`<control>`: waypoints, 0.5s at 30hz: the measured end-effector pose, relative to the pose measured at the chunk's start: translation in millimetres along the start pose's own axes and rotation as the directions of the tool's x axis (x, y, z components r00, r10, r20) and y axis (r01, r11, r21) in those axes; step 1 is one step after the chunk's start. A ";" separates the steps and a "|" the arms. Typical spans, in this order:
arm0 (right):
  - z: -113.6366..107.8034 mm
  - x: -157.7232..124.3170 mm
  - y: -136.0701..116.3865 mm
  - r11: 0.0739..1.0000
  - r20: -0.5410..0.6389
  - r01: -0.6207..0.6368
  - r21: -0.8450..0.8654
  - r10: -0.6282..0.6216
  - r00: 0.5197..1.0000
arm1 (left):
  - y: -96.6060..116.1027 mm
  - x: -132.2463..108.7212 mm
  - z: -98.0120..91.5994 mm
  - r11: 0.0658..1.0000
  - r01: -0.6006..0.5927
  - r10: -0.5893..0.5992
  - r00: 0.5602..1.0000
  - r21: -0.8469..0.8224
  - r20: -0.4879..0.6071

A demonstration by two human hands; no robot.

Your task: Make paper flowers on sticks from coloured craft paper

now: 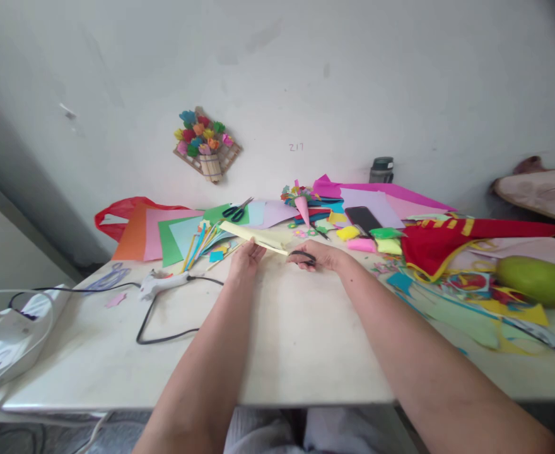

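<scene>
Over the middle of the table, my left hand [248, 257] is closed on the near edge of a pale yellow sheet of paper [251, 236]. My right hand [319, 255] grips the black handles of a pair of scissors [303, 256] at the paper's right end. The blades are mostly hidden by the paper, so I cannot tell how far they are apart. Thin paper strips [204, 243] in several colours lie just left of the yellow sheet, with a small blue paper square [216, 256] near them.
A white glue gun [157, 284] with a black cord lies left, near a power strip [17, 334]. Behind are coloured sheets [157, 233], another pair of scissors [234, 211], a paper bouquet [301, 205] and a phone [362, 219]. Red cloth [438, 243] and a green fruit [537, 280] lie right.
</scene>
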State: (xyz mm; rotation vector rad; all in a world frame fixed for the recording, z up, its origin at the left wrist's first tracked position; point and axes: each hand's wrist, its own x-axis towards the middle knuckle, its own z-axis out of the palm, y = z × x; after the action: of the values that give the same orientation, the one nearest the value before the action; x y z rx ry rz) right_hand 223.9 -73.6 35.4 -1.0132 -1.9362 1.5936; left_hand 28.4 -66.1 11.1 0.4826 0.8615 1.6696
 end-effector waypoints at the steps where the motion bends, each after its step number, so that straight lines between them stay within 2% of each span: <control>1: 0.2 -0.3 -0.4 1.000 0.000 0.002 -0.002 -0.002 1.000 | 0.0 0.0 -0.1 1.000 -0.002 0.002 1.000 0.001 0.001; 15: -4.8 6.1 8.5 0.995 0.004 0.049 -0.090 -0.049 0.999 | 0.8 0.0 -0.7 1.000 -0.008 0.008 1.000 -0.017 0.009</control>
State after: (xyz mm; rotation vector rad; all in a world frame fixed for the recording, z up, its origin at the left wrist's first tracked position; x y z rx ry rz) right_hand 225.7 -65.3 27.7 -0.9910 -2.0346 1.4934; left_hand 27.4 -66.4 11.3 0.4819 0.8392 1.6801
